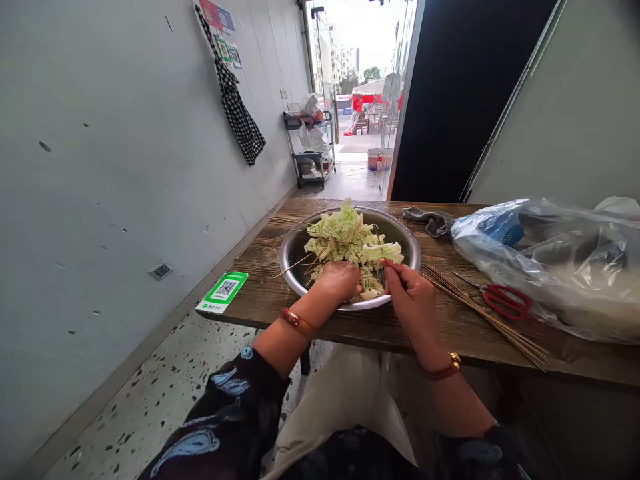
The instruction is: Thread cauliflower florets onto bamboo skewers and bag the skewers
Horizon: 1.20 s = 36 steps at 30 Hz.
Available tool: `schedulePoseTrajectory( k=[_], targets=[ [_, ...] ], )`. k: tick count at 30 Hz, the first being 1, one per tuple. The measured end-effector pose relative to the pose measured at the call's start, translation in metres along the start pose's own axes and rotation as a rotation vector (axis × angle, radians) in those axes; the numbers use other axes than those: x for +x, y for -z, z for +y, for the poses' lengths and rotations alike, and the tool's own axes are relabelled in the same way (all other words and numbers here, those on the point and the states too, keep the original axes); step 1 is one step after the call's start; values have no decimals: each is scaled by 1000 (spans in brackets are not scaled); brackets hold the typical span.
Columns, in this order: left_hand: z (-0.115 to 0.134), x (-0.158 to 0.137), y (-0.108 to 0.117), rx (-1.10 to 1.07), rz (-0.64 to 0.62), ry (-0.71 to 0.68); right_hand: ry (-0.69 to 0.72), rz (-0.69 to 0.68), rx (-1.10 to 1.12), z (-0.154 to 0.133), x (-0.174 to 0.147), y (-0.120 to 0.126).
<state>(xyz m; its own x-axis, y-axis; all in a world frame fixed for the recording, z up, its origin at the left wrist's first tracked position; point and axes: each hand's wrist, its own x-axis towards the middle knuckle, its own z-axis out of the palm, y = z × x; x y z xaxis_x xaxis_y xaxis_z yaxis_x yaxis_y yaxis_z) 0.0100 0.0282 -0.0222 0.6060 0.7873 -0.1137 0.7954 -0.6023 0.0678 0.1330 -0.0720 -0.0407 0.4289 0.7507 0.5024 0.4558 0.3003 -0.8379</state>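
A wide metal basin (415,257) on the wooden table holds a heap of pale green-white cauliflower florets (345,227), several of them threaded on thin bamboo skewers (295,266). My left hand (343,279) reaches down into the near side of the basin. Its fingers are curled, and the back of the hand hides whatever is in them. At the basin's near right rim, my right hand (411,288) pinches a skewer between thumb and forefinger. Cauliflower (383,253) lies just beyond those fingertips, at the top of the pile.
Loose bamboo skewers (493,320) lie right of the basin, beside red-handled scissors (506,301). A large clear plastic bag (555,267) fills the table's right side. Behind is a grey cloth (431,221); a green QR-code card (223,292) lies at the left corner.
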Motion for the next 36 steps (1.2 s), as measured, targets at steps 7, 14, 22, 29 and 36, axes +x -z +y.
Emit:
schedulePoseTrajectory(
  k=[7, 14, 22, 29, 36],
  targets=[
    [-7, 7, 1, -25, -58, -69, 6, 3, 38, 4, -1, 0],
    [-14, 4, 6, -770, 53, -139, -73, -12, 128, 3, 1, 3],
    [-8, -9, 19, -1563, 91, -191, -206, -19, 244, 5, 3, 5],
    [-8, -12, 20, -1807, 27, -144, -178, -40, 221, 4, 2, 5],
    [-7, -9, 17, -1811, 192, -158, -156, -90, 174, 3, -2, 11]
  ],
)
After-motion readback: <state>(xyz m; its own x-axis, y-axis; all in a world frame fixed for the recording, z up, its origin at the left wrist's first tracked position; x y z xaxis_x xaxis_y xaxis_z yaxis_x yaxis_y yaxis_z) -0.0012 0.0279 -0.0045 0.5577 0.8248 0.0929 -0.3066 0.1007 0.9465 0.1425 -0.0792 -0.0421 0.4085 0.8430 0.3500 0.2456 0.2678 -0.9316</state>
